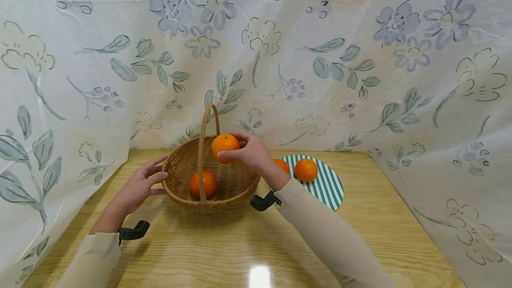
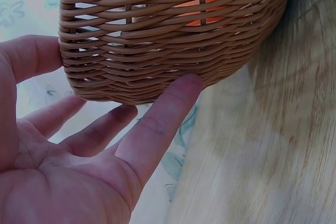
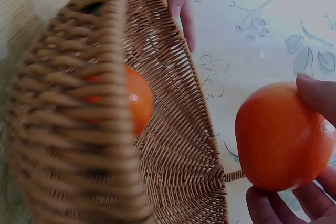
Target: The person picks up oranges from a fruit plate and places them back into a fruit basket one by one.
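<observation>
A brown wicker basket (image 1: 182, 194) with a tall arched handle (image 1: 202, 146) stands on the wooden table. My left hand (image 1: 138, 186) touches its left side with fingers spread and mostly straight; in the left wrist view the fingertips rest against the woven wall (image 2: 157, 40). Above the basket's right part, my right hand (image 1: 253, 151) holds an orange (image 1: 225, 146) between thumb and fingers. That held orange (image 3: 281, 137) is apart from the weave in the right wrist view. Another orange (image 1: 208, 183) lies inside the basket, partly behind the handle.
Right of the basket, a round green-and-white striped mat (image 1: 326, 186) bears an orange (image 1: 306, 170) and another orange (image 1: 282, 165) partly hidden by my right wrist. Floral-patterned sheeting (image 1: 256, 57) encloses the table (image 1: 224, 248) at the back and sides.
</observation>
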The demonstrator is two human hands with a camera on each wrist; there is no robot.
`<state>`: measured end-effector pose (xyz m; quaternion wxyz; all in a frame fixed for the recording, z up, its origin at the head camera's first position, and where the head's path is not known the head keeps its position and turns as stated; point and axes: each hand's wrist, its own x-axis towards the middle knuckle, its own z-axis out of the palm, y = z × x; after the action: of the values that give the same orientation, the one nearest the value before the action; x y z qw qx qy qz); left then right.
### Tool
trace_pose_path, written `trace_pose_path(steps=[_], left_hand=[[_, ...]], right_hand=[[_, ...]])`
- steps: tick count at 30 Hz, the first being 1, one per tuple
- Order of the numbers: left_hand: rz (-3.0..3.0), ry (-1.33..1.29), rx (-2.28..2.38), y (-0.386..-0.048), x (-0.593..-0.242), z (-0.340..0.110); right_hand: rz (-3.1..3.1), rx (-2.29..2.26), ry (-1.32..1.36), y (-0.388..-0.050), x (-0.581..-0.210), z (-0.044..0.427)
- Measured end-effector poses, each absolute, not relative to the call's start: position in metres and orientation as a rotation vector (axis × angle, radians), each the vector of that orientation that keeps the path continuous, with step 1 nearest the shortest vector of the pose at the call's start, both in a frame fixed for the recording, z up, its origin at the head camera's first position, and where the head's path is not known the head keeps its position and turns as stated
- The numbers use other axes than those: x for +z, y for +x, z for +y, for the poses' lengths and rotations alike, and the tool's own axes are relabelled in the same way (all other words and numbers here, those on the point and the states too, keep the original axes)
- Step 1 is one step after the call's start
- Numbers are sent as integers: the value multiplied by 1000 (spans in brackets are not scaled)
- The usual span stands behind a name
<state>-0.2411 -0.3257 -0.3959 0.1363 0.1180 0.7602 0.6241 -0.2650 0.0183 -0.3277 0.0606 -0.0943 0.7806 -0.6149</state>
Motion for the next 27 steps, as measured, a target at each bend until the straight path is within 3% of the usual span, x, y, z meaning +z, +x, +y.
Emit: trace_pose_path(steps=[27], left_hand=[[2231,348,1827,-244,-399,-315]], right_hand=[[2450,-1662,-296,-335,-351,-16]])
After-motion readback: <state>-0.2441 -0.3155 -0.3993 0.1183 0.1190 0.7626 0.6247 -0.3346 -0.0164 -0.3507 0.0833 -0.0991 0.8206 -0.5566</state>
